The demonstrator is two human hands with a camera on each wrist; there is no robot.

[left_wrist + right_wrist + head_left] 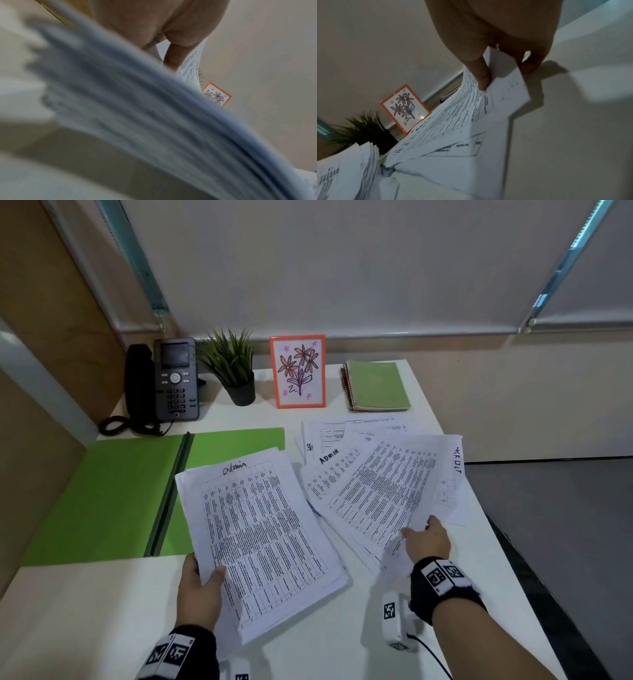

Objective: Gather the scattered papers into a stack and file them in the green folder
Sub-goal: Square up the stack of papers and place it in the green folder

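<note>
While the head camera looks down on a white tabletop (102, 611), the left hand (198, 587) grips the near corner of a thick stack of printed papers (260, 539), thumb on top and fingers curled beneath. Its top sheet is headed "admin" in handwriting, and its far edge overlaps the green folder (113, 494), which lies open and flat to the left. To the right, the right hand (428, 539) pinches the near edge of a printed sheet (383, 491) atop a loose fan of scattered papers (329, 446), some marked "HR" and "ADMIN". Along the far edge stand a desk phone (174, 378), a potted plant (236, 371), a framed flower drawing (298, 371) and a green spiral notebook (376, 385).

From the left wrist, the stack's blurred, splayed page edges fill the view, with the thumb pressed on the top sheet.

From the right wrist, thumb and fingers pinch one lifted, bending corner, with other sheets fanned below.

Risks, as I judge them: the stack is held by one corner only, so it could sag and spill. The pinch may catch a single sheet, dragging its neighbours towards the tabletop's right edge, where one already overhangs. Uneven edges could snag when filed.
</note>
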